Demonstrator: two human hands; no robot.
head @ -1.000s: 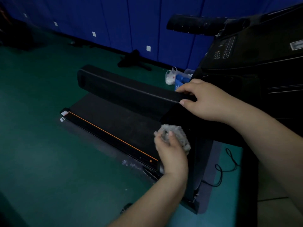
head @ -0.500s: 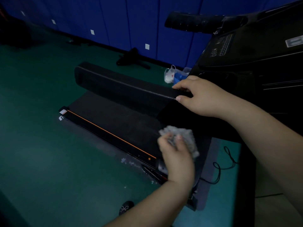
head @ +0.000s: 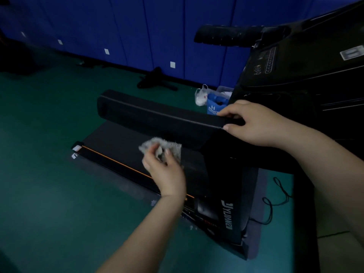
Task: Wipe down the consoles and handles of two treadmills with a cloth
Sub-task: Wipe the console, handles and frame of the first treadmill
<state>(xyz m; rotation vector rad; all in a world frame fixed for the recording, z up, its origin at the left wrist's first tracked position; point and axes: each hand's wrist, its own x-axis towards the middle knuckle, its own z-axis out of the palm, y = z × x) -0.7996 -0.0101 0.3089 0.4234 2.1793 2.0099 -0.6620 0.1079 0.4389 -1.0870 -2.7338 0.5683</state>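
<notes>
Left hand (head: 167, 170) bunches a grey cloth (head: 163, 147) in its fingers above the treadmill belt (head: 118, 142); right hand (head: 254, 125) grips the near end of the black handle (head: 157, 117), beyond the cloth.

One head-worn view, looking forward and down.
The camera sits close over the treadmill (head: 177, 123) near its console (head: 295, 75), wide-angle, both forearms reaching in from the bottom edge, green floor (head: 49, 184) to the left and blue wall panels (head: 137, 26) far ahead.
</notes>
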